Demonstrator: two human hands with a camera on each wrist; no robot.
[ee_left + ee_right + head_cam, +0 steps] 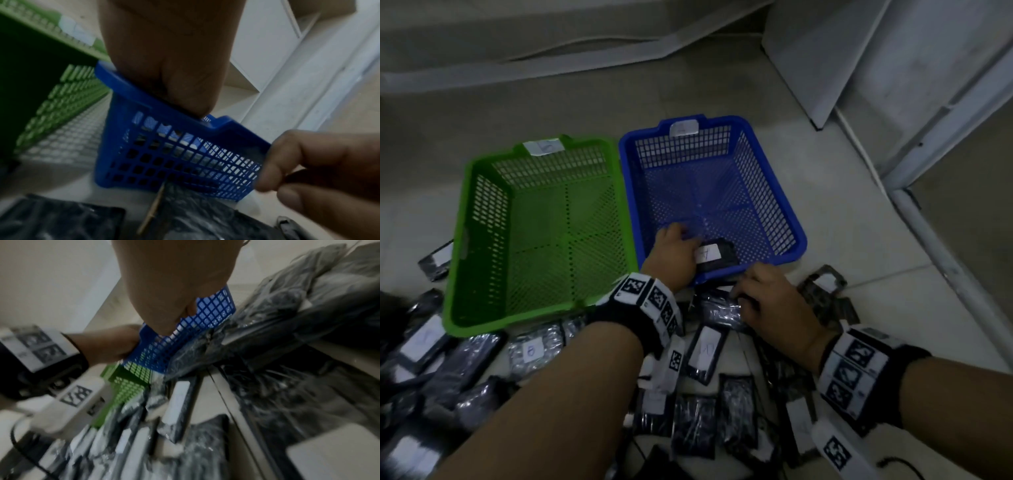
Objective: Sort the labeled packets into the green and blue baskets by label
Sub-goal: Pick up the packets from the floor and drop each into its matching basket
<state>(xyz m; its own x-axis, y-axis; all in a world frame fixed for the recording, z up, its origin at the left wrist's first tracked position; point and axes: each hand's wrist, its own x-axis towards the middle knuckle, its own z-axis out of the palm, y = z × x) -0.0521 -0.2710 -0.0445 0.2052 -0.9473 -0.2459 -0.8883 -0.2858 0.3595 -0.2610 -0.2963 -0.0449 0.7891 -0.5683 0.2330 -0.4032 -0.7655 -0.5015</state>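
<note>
A green basket (458, 246) and a blue basket (791, 219) stand side by side on the floor, each with a white label on its far rim. My left hand (676, 248) reaches over the blue basket's near wall. It holds a black packet with a white label (719, 255) by its left end, thumb on top, low in the near corner. The fingers under the packet are hidden. My right hand (760, 298) is just in front of the blue basket, fingers curled and pinching a shiny black packet (720, 313) on the pile. The left wrist view shows that right hand (308, 170) pinching a dark edge.
Several black labeled packets (705, 353) lie strewn over the floor in front of both baskets and under my arms. The green basket holds nothing. A few packets (822, 287) lie to the right of the blue basket. White panels (893, 68) lean at the far right.
</note>
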